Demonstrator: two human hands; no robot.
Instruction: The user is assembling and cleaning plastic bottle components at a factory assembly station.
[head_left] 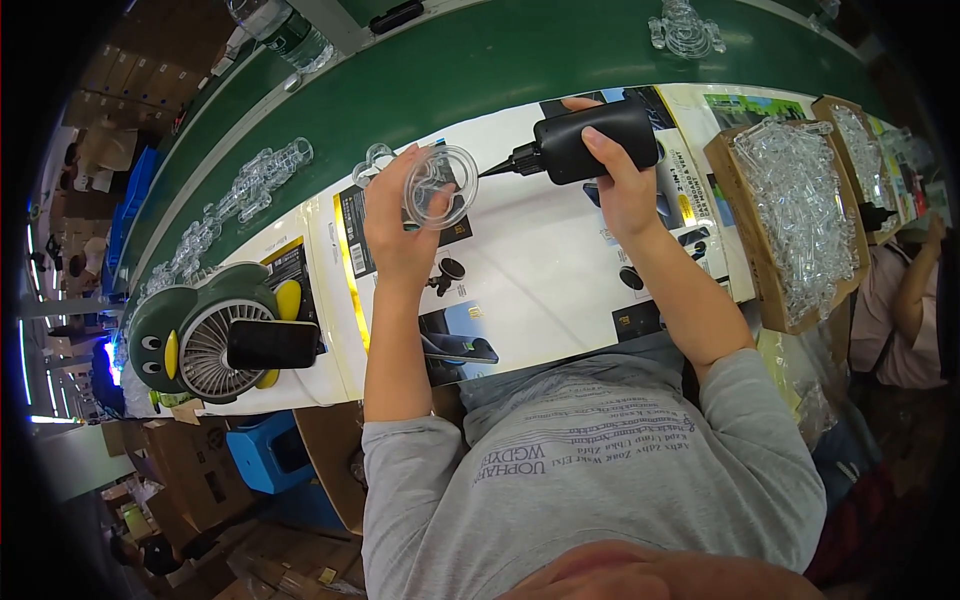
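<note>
In my left hand point(397, 225) is a clear round plastic part point(458, 208), its wide circular rim turned toward the right. The fingers wrap around its side and partly hide it. My right hand point(625, 185) grips a black squeeze bottle point(590, 143), which lies nearly level. Its thin tapered nozzle point(500, 167) points left, and the tip is at the edge of the clear part; whether they touch I cannot tell. Below both hands is a white printed sheet point(540, 290) covering the near side of the table. Another small clear piece point(375, 160) sits just behind my left hand.
A cardboard box point(765, 265) heaped with small clear pieces stands at right, another box point(850, 125) beyond it. Clear assemblies point(265, 180) lie on the green surface point(440, 75). At left are a green fan point(215, 340) and a phone point(270, 345). A co-worker point(905, 310) sits far right.
</note>
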